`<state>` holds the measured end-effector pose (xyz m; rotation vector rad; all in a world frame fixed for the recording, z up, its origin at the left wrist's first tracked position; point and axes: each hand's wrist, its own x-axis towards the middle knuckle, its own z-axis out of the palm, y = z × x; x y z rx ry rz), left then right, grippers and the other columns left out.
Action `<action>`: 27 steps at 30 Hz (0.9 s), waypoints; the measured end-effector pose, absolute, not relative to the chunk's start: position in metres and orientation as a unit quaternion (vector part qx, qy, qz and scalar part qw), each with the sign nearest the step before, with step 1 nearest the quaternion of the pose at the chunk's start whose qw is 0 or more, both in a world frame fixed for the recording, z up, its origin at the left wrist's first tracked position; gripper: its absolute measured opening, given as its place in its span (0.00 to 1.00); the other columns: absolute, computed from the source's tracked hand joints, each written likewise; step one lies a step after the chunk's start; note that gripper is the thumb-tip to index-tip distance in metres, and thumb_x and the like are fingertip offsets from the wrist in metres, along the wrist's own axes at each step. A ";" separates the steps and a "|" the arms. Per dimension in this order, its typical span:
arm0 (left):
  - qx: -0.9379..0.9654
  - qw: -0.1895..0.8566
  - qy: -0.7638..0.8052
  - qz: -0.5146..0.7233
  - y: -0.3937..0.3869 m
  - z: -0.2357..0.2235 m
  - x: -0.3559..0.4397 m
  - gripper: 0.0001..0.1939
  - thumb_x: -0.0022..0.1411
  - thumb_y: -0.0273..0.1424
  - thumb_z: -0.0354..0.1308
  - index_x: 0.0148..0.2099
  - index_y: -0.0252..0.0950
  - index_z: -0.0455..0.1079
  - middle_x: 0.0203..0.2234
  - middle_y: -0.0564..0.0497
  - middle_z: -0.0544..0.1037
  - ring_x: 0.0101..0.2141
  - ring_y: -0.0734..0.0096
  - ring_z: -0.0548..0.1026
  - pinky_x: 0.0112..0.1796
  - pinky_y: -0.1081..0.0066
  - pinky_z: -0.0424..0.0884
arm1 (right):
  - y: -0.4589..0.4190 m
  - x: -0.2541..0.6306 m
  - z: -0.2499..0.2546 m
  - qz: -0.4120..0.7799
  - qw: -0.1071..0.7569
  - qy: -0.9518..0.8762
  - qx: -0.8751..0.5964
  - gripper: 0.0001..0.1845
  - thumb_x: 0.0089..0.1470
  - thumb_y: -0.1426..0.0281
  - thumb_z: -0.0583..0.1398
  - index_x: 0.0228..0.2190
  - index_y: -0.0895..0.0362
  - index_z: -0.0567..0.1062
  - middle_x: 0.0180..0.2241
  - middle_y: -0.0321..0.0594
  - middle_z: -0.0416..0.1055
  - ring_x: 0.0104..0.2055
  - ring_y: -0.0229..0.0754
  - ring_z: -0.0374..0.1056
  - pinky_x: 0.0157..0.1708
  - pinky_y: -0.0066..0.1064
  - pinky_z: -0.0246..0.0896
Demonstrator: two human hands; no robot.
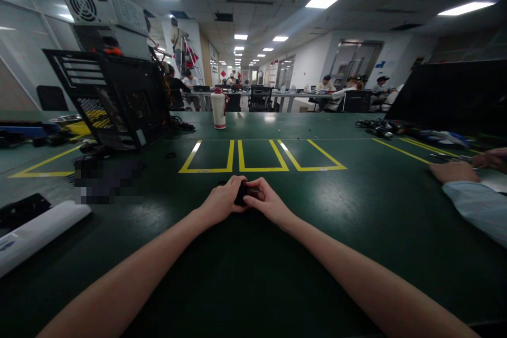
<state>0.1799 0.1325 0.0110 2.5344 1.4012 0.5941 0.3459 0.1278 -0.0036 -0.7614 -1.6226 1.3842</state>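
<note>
Both of my hands meet over the middle of the green table, around a small black object (241,193) whose kind I cannot make out. My left hand (224,200) wraps the object from the left, its fingers covering much of it. From the right, the thumb and fingertips of my right hand (266,202) close on the same object. Just beyond my hands lie yellow tape outlines (263,169) on the green tabletop (253,274).
A black computer case (130,95) with a power supply (91,5) on top stands at left. A white bottle (219,110) stands behind the tape. At right are a co-worker's hand (453,171) and a large black panel (455,97). A white roll-shaped object (43,232) lies near left.
</note>
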 end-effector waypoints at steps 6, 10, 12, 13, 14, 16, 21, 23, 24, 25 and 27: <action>0.857 0.072 0.466 0.207 0.133 0.010 0.181 0.30 0.48 0.37 0.59 0.51 0.40 0.50 0.47 0.48 0.63 0.40 0.60 0.70 0.38 0.63 0.68 | 0.131 0.345 -0.002 0.504 0.426 -0.655 -0.367 0.15 0.47 0.65 0.58 0.39 0.55 0.64 0.41 0.41 0.63 0.43 0.42 0.64 0.43 0.39 0.61; 0.855 0.062 0.473 0.201 0.133 0.009 0.181 0.31 0.48 0.36 0.59 0.51 0.39 0.50 0.47 0.47 0.63 0.39 0.58 0.71 0.37 0.62 0.68 | 0.135 0.346 -0.002 0.528 0.407 -0.652 -0.362 0.17 0.46 0.67 0.59 0.40 0.57 0.65 0.41 0.42 0.65 0.44 0.42 0.63 0.45 0.40 0.59; 0.855 0.060 0.475 0.199 0.133 0.009 0.181 0.31 0.48 0.35 0.60 0.51 0.39 0.49 0.47 0.48 0.63 0.39 0.58 0.71 0.37 0.63 0.68 | 0.134 0.346 -0.003 0.554 0.411 -0.645 -0.329 0.17 0.43 0.69 0.61 0.38 0.57 0.65 0.41 0.41 0.65 0.44 0.42 0.64 0.45 0.39 0.59; 0.855 0.063 0.475 0.198 0.133 0.009 0.181 0.31 0.48 0.34 0.60 0.51 0.40 0.49 0.47 0.48 0.63 0.39 0.59 0.71 0.37 0.63 0.68 | 0.134 0.345 -0.003 0.562 0.417 -0.642 -0.314 0.18 0.42 0.71 0.62 0.37 0.56 0.64 0.42 0.40 0.64 0.44 0.41 0.64 0.46 0.39 0.59; 0.855 0.065 0.474 0.198 0.133 0.009 0.180 0.30 0.48 0.34 0.59 0.51 0.40 0.49 0.47 0.48 0.63 0.39 0.59 0.71 0.36 0.64 0.68 | 0.133 0.345 -0.004 0.563 0.424 -0.641 -0.304 0.19 0.41 0.71 0.62 0.37 0.55 0.64 0.42 0.39 0.64 0.45 0.41 0.63 0.46 0.38 0.59; 0.857 0.070 0.470 0.200 0.134 0.009 0.180 0.30 0.49 0.34 0.59 0.52 0.40 0.49 0.47 0.49 0.63 0.39 0.60 0.71 0.37 0.65 0.68 | 0.131 0.345 -0.004 0.555 0.434 -0.643 -0.302 0.18 0.42 0.71 0.62 0.37 0.54 0.63 0.42 0.38 0.64 0.45 0.41 0.63 0.45 0.37 0.60; 0.856 0.070 0.469 0.207 0.135 0.007 0.180 0.30 0.49 0.37 0.59 0.51 0.40 0.50 0.47 0.49 0.63 0.39 0.60 0.71 0.37 0.64 0.68 | 0.129 0.344 0.000 0.518 0.428 -0.647 -0.360 0.13 0.47 0.66 0.58 0.36 0.55 0.65 0.41 0.39 0.64 0.42 0.41 0.64 0.42 0.38 0.61; 0.855 0.071 0.470 0.208 0.135 0.006 0.180 0.30 0.49 0.37 0.59 0.51 0.40 0.50 0.47 0.48 0.63 0.39 0.60 0.70 0.37 0.65 0.68 | 0.129 0.344 0.002 0.509 0.425 -0.641 -0.387 0.15 0.46 0.66 0.58 0.38 0.56 0.65 0.41 0.41 0.64 0.43 0.41 0.64 0.43 0.38 0.60; 0.855 0.071 0.469 0.208 0.135 0.006 0.180 0.30 0.49 0.37 0.59 0.51 0.40 0.50 0.47 0.48 0.63 0.39 0.60 0.70 0.37 0.64 0.68 | 0.130 0.344 0.003 0.511 0.422 -0.638 -0.393 0.16 0.46 0.66 0.58 0.39 0.56 0.65 0.41 0.42 0.64 0.43 0.42 0.64 0.43 0.38 0.60; 0.855 0.071 0.469 0.209 0.135 0.006 0.180 0.31 0.48 0.37 0.59 0.51 0.40 0.50 0.47 0.49 0.63 0.39 0.60 0.70 0.37 0.64 0.68 | 0.130 0.344 0.003 0.517 0.418 -0.636 -0.392 0.16 0.46 0.67 0.58 0.39 0.57 0.65 0.41 0.42 0.64 0.43 0.42 0.64 0.44 0.38 0.60; 0.855 0.071 0.470 0.208 0.135 0.006 0.180 0.31 0.48 0.36 0.60 0.51 0.40 0.50 0.46 0.49 0.63 0.39 0.61 0.70 0.38 0.64 0.68 | 0.131 0.345 0.002 0.540 0.411 -0.635 -0.369 0.16 0.46 0.69 0.59 0.39 0.57 0.65 0.41 0.42 0.65 0.44 0.42 0.64 0.45 0.38 0.60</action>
